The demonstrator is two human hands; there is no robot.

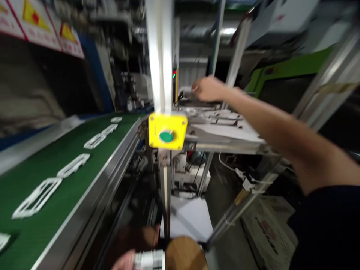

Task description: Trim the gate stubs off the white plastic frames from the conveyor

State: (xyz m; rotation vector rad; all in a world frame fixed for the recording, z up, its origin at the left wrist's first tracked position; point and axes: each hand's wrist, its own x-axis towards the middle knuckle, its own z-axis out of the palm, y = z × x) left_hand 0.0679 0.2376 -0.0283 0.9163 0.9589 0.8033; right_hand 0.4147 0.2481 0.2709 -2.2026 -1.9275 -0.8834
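Note:
Low at the bottom edge, my left hand (125, 261) grips a stack of white plastic frames (149, 259); only part of the hand shows. My right arm stretches forward over a work table (233, 129) strewn with small metal and plastic pieces. At its end my right hand (209, 89) is closed, fingers curled downward near a dark object on the table's far part. Blur and the hand itself hide what is in those fingers. Several more white plastic frames (38, 197) lie in a line on the green conveyor belt (71, 195) at left.
An aluminium post (159, 56) stands in the middle, bearing a yellow switch box (168, 131) with a green knob. A round brown stool top (185, 253) is below. Cartons (267, 228) sit at lower right. Warning signs (36, 17) hang upper left.

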